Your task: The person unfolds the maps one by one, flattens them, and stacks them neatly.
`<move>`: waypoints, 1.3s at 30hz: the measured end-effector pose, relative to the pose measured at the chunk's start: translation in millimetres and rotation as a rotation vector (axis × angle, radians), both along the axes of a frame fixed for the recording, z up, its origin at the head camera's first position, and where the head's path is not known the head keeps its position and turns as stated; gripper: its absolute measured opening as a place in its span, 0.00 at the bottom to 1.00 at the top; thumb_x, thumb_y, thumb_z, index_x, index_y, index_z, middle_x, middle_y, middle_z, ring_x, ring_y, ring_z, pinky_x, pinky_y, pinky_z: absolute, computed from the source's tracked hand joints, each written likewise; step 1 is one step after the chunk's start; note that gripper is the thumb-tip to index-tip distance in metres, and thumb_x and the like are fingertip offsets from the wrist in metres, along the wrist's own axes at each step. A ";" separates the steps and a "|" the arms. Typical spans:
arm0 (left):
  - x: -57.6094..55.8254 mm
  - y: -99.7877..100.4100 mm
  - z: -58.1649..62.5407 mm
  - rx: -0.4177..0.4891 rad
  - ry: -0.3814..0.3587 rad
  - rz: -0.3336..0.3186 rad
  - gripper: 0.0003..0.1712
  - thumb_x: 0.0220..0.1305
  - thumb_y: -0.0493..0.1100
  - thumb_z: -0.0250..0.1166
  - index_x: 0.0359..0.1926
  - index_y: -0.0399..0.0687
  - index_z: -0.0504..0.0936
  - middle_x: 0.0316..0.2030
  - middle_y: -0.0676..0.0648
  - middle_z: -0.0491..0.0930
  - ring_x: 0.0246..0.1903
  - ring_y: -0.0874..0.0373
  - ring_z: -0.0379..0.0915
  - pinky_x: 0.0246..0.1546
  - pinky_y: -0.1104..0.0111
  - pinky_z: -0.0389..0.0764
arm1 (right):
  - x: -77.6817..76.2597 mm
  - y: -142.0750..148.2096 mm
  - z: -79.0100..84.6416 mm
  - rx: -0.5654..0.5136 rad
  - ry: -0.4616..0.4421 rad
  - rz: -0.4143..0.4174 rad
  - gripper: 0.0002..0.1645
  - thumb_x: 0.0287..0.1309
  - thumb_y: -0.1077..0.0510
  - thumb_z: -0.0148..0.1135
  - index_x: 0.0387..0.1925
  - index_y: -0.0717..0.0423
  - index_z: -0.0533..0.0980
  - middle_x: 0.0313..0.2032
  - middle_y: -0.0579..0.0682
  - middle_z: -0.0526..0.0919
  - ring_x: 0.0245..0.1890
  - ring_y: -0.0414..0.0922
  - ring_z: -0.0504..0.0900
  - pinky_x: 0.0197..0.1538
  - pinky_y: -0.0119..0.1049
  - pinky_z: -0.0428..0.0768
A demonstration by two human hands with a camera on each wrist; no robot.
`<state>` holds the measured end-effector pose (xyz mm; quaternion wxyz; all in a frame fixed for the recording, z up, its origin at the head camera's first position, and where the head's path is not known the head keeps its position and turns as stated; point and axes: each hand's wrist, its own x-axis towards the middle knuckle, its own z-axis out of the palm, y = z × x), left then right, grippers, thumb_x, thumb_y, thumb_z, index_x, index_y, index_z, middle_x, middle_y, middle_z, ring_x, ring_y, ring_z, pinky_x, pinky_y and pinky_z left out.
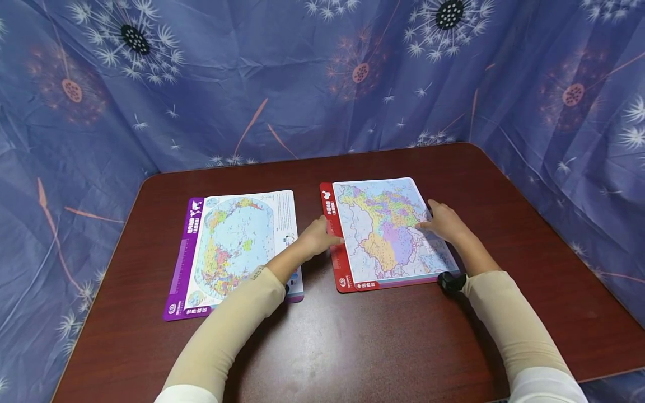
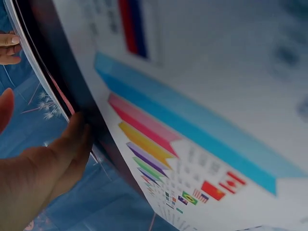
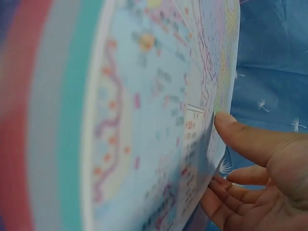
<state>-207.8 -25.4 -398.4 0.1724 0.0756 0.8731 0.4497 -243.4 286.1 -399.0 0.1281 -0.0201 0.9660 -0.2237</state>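
Observation:
A red-bordered map mat lies flat on the brown table between the hands. My left hand is at its left edge, the thumb over the red border. In the left wrist view the left fingers meet the mat's edge and the thumb stands apart. At the opposite edge is my right hand, its thumb touching the printed map and its fingers beside the edge. The right wrist view shows the thumb on the sheet, with the fingertips close against its side. A purple-bordered world map mat lies under the left forearm.
The brown wooden table has a rounded far corner at each side. A blue curtain with dandelion prints hangs behind it and along both sides. A black wrist device sits by the right sleeve, over the red mat's near corner.

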 end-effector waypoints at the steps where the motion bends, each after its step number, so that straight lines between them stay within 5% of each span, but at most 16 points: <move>1: -0.1 0.1 -0.2 0.012 -0.006 -0.002 0.29 0.54 0.41 0.66 0.52 0.31 0.64 0.34 0.43 0.76 0.37 0.53 0.72 0.42 0.61 0.72 | 0.1 -0.6 -0.5 -0.005 0.006 -0.010 0.50 0.54 0.54 0.62 0.63 0.76 0.44 0.59 0.77 0.51 0.59 0.69 0.52 0.57 0.60 0.56; 8: -2.5 0.1 0.6 0.094 -0.012 0.062 0.18 0.57 0.38 0.62 0.46 0.32 0.71 0.34 0.42 0.77 0.34 0.54 0.73 0.36 0.64 0.75 | 0.2 3.1 -7.0 -0.074 0.106 -0.071 0.27 0.56 0.59 0.58 0.49 0.79 0.65 0.40 0.70 0.71 0.39 0.59 0.71 0.40 0.50 0.72; 13: -3.5 0.5 1.2 0.137 0.010 0.154 0.27 0.58 0.37 0.61 0.56 0.31 0.66 0.44 0.39 0.74 0.39 0.54 0.71 0.38 0.66 0.76 | 0.7 5.8 -7.9 -0.227 0.147 -0.169 0.17 0.56 0.63 0.55 0.41 0.76 0.69 0.32 0.60 0.71 0.30 0.49 0.70 0.30 0.36 0.71; 18: -4.7 -1.9 1.5 0.268 -0.024 0.226 0.30 0.59 0.35 0.60 0.60 0.33 0.61 0.50 0.39 0.68 0.41 0.52 0.72 0.38 0.64 0.78 | 1.5 3.3 -0.4 -0.361 0.176 -0.213 0.15 0.57 0.65 0.55 0.42 0.75 0.69 0.32 0.60 0.72 0.27 0.43 0.71 0.24 0.28 0.72; 26: -6.9 -14.6 6.5 0.448 -0.027 0.301 0.25 0.61 0.34 0.58 0.55 0.36 0.57 0.44 0.39 0.70 0.32 0.50 0.76 0.29 0.64 0.80 | 0.0 -10.4 14.1 -0.414 0.245 -0.215 0.18 0.59 0.62 0.54 0.46 0.74 0.68 0.34 0.59 0.71 0.28 0.43 0.69 0.25 0.24 0.71; 39: 1.4 -66.9 23.5 0.508 0.012 0.293 0.15 0.62 0.39 0.58 0.47 0.36 0.71 0.35 0.43 0.73 0.31 0.54 0.74 0.32 0.63 0.79 | 3.7 -47.7 31.3 -0.688 0.254 -0.255 0.20 0.58 0.60 0.57 0.47 0.72 0.69 0.32 0.53 0.71 0.27 0.39 0.71 0.27 0.24 0.74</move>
